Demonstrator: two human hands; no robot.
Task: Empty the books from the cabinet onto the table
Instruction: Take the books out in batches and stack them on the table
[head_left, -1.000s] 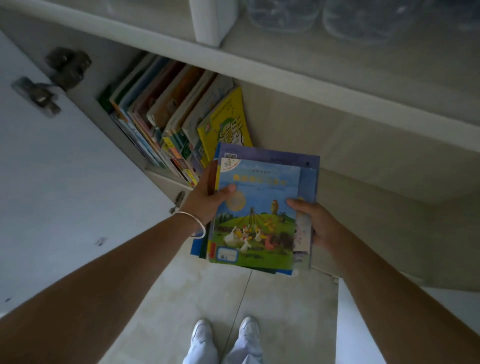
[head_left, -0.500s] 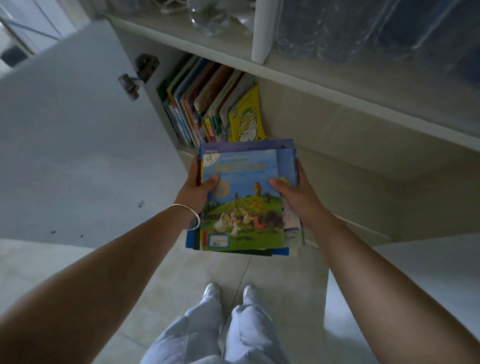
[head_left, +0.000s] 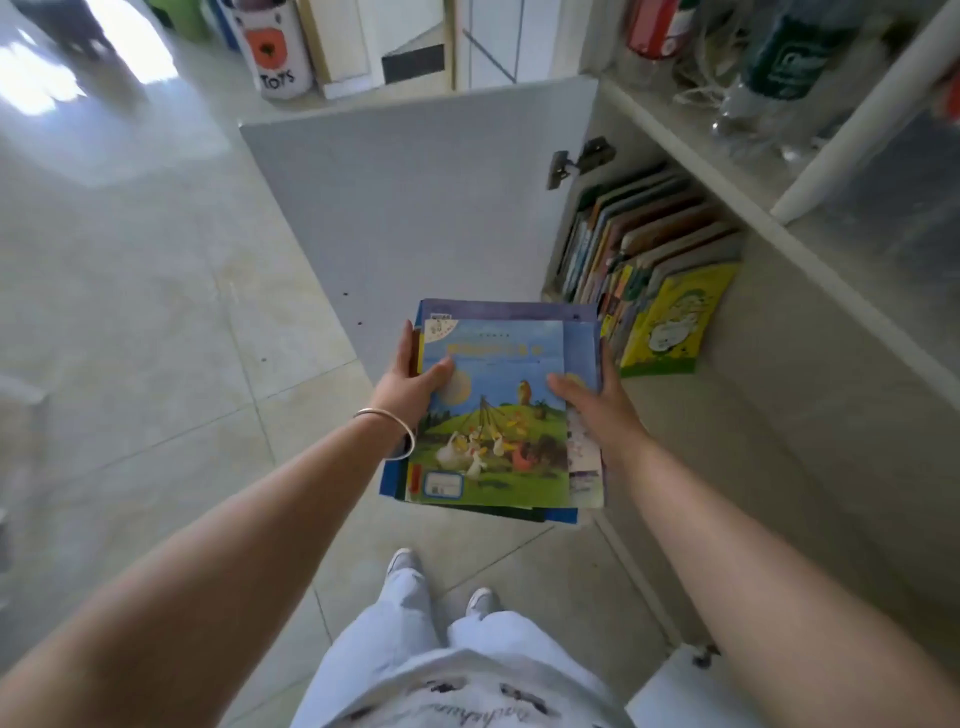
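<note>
I carry a flat stack of picture books (head_left: 498, 415) in front of me over the floor; its top cover shows a blue sky and a green meadow with animals. My left hand (head_left: 413, 387) grips the stack's left edge with the thumb on the cover. Gripping the right edge, my right hand (head_left: 597, 402) also lays its thumb on top. More books (head_left: 639, 260) stand in a leaning row on the lower cabinet shelf at the right, with a yellow-covered book (head_left: 675, 322) at the row's end. No table is in view.
The grey cabinet door (head_left: 415, 208) stands open to the left of the shelf. Bottles (head_left: 769, 67) fill the upper shelf. A white bin marked TOYS (head_left: 275, 52) stands on the tiled floor at the back. My legs and shoes (head_left: 410, 561) are below.
My view has swung left and pulled back from the cabinet; the stack stays held in both hands, and the shelf of books now lies to the right.
</note>
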